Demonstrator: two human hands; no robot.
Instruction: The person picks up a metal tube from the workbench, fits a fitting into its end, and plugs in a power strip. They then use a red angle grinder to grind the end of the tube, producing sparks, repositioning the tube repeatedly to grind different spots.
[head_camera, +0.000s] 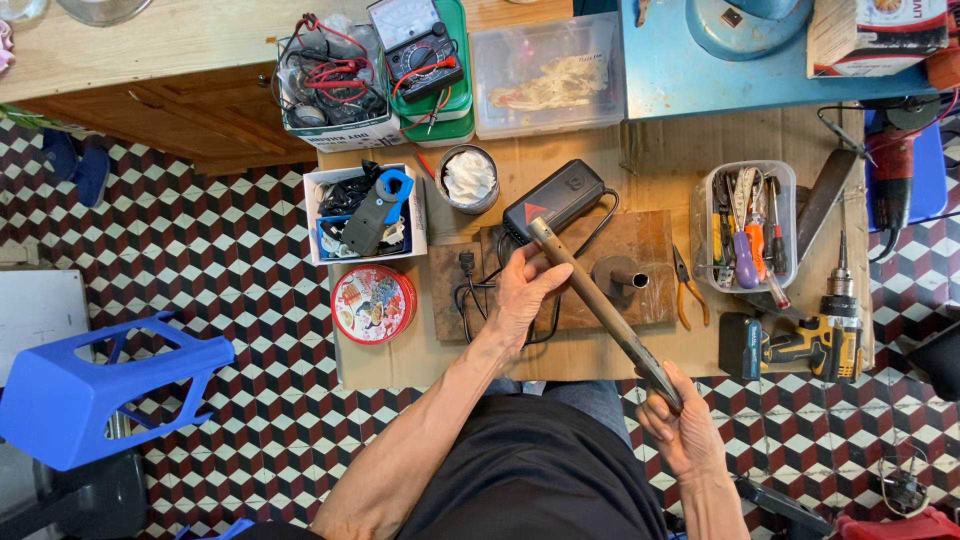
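Long brown metal tube (600, 305), worn

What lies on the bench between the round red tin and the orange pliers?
In the head view, between the red tin and the pliers lie a wooden board, a black cable and the left hand.

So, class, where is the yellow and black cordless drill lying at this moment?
In the head view, the yellow and black cordless drill lies at the low table's right edge, just below the clear plastic tub of screwdrivers and right of the orange-handled pliers.
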